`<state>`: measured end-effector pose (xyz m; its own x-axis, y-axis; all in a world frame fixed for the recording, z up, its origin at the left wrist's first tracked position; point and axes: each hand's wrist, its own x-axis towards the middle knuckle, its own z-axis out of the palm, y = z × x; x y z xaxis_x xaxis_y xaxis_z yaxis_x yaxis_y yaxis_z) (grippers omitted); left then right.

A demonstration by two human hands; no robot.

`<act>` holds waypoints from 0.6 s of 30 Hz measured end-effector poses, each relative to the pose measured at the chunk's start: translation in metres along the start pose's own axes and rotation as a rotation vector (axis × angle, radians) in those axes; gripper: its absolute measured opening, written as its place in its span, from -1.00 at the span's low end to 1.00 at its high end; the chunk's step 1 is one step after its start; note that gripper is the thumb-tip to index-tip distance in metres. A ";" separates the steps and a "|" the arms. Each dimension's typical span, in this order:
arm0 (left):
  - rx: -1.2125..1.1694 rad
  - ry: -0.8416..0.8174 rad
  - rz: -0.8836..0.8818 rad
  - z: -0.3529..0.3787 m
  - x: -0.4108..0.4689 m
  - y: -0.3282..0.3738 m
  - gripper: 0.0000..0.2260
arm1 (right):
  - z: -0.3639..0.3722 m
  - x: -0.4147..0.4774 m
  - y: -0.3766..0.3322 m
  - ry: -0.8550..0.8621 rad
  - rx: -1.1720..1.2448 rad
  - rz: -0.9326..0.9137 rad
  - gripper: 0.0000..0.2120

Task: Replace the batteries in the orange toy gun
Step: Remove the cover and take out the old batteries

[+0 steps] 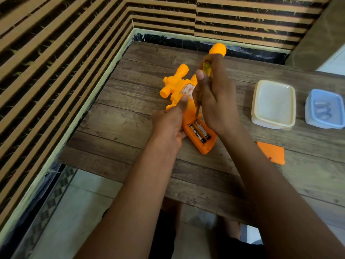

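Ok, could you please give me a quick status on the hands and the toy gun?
Left hand grips the toy gun. Right hand holds the screwdriver, tip at the open compartment. Batteries in place, cover off on the table.

A: so the toy gun [171, 81] is moulded in smooth orange plastic, right?
B: yep. The table [121, 118] is finished in matt wood grain, the white tub [273, 103] and blue tub [324, 109] are made of cloudy plastic, and the batteries [199, 130] are wrapped glossy.

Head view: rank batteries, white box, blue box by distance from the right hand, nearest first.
1. batteries: in the open grip of the gun, just under the right hand.
2. white box: to its right.
3. blue box: farthest right, at the frame edge.
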<state>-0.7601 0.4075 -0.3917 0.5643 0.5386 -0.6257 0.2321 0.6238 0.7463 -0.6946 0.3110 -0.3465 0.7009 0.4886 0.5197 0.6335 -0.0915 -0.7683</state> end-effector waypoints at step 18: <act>-0.035 -0.013 0.007 0.001 0.000 0.001 -0.61 | -0.009 0.031 -0.008 -0.096 0.052 0.063 -0.78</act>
<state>-0.7588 0.4077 -0.3905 0.5758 0.5357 -0.6176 0.2002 0.6401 0.7418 -0.6757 0.3191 -0.3209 0.7023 0.5648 0.4334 0.5696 -0.0806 -0.8180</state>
